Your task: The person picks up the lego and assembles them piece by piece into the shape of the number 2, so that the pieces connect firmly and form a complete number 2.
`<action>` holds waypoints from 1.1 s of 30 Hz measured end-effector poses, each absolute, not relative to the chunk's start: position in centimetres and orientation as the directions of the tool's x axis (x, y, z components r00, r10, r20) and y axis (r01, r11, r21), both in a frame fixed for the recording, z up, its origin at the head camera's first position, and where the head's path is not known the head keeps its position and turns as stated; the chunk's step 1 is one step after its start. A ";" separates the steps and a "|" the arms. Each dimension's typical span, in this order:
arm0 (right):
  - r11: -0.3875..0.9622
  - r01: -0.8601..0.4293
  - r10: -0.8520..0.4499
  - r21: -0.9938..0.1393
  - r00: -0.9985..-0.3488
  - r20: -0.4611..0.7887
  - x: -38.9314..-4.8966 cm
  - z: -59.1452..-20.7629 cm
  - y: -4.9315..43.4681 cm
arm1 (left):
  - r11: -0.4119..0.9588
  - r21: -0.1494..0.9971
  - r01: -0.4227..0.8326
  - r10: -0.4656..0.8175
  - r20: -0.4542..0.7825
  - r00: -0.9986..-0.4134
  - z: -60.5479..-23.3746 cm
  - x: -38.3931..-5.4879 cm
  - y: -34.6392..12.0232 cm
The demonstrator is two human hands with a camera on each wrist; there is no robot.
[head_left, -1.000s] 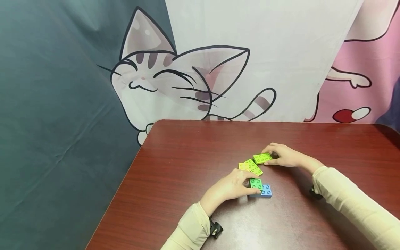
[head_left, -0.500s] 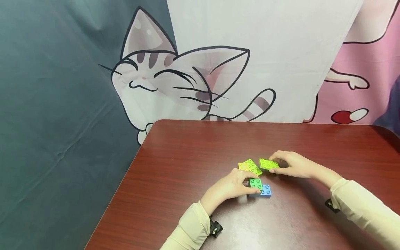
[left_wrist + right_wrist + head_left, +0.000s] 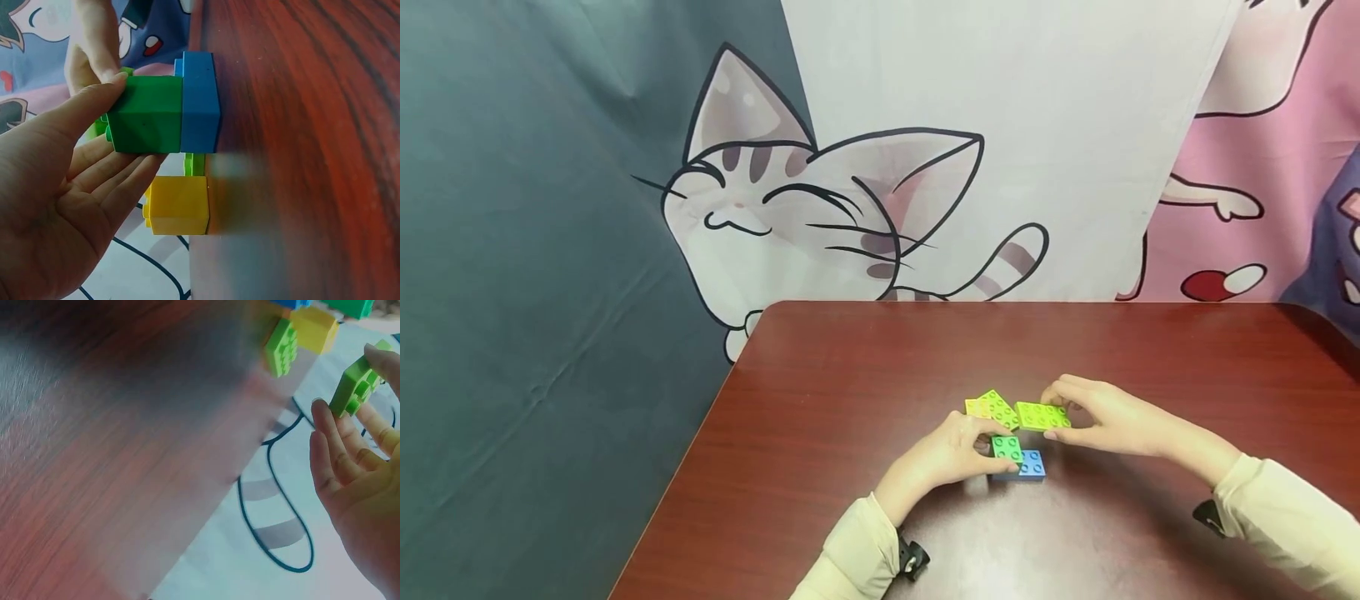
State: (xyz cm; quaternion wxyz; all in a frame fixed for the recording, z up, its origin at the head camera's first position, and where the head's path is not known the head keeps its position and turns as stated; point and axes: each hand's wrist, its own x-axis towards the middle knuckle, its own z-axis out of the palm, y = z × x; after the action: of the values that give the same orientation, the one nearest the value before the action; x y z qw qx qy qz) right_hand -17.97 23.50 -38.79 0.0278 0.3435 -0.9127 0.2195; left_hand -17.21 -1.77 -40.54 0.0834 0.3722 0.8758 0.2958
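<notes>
My left hand (image 3: 951, 452) grips a green toy building block (image 3: 1006, 448) between thumb and fingers. That block sits on one end of a blue block (image 3: 1033, 465), whose other studs show; in the left wrist view the two look pressed flush. My right hand (image 3: 1112, 417) pinches a lime-green studded brick (image 3: 1036, 415) by its right end. In the right wrist view this lime brick (image 3: 355, 384) is off the table, tilted, with thumb and fingers on opposite edges. Just beyond the left hand lie a yellow block (image 3: 977, 407) and a second lime-green brick (image 3: 999, 408), side by side.
The blocks stand on a dark red-brown wooden table (image 3: 820, 383). A cloth backdrop (image 3: 1075, 150) with a printed cat hangs behind the table's far edge. Both sleeved wrists carry small black devices (image 3: 912, 558).
My right hand has drawn the lime-green brick nearer and slightly right, off its earlier spot beside the other lime brick. My left hand keeps its hold on the green block. The head view shifted slightly.
</notes>
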 end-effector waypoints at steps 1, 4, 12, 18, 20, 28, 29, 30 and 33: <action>0.661 -0.644 -0.619 -0.384 -0.758 0.204 -17.7 -38.7 23.4 | 0.547 0.577 0.606 0.702 0.077 -0.708 -40.6 -17.2 -1.8; 0.642 -0.661 -0.630 -0.389 -0.744 0.222 -17.1 -38.6 23.1 | 0.553 0.559 0.618 0.706 0.080 -0.704 -40.7 -17.3 -1.6; 0.618 -0.679 -0.651 -0.397 -0.725 0.225 -15.8 -38.2 22.2 | 0.563 0.593 0.576 0.676 0.071 -0.733 -40.9 -17.5 -1.5; 0.614 -0.694 -0.659 -0.377 -0.713 0.239 -15.3 -38.6 21.8 | 0.549 0.605 0.577 0.676 0.085 -0.732 -41.4 -17.5 -1.5; 0.618 -0.702 -0.664 -0.353 -0.707 0.244 -15.3 -38.7 21.7 | 0.536 0.613 0.580 0.683 0.089 -0.725 -41.5 -17.6 -1.5; 0.616 -0.739 -0.685 -0.274 -0.674 0.276 -15.3 -38.7 21.0 | 0.513 0.590 0.624 0.702 0.129 -0.700 -41.6 -17.6 -1.6; 0.610 -0.743 -0.689 -0.276 -0.669 0.277 -15.3 -38.6 20.9 | 0.512 0.586 0.628 0.704 0.133 -0.698 -41.6 -17.5 -1.6; 0.603 -0.748 -0.694 -0.277 -0.664 0.279 -15.3 -38.6 20.9 | 0.516 0.581 0.630 0.704 0.132 -0.698 -41.6 -17.5 -1.6; 0.580 -0.764 -0.709 -0.283 -0.644 0.288 -15.3 -38.7 20.6 | 0.541 0.574 0.614 0.697 0.102 -0.709 -41.4 -17.3 -1.5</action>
State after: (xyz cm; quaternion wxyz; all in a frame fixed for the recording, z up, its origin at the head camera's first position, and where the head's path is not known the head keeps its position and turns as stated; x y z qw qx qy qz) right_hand -15.33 20.65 -38.71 0.0718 0.4157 -0.8858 0.1933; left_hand -17.29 -1.47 -41.38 0.0695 0.3748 0.8750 0.2985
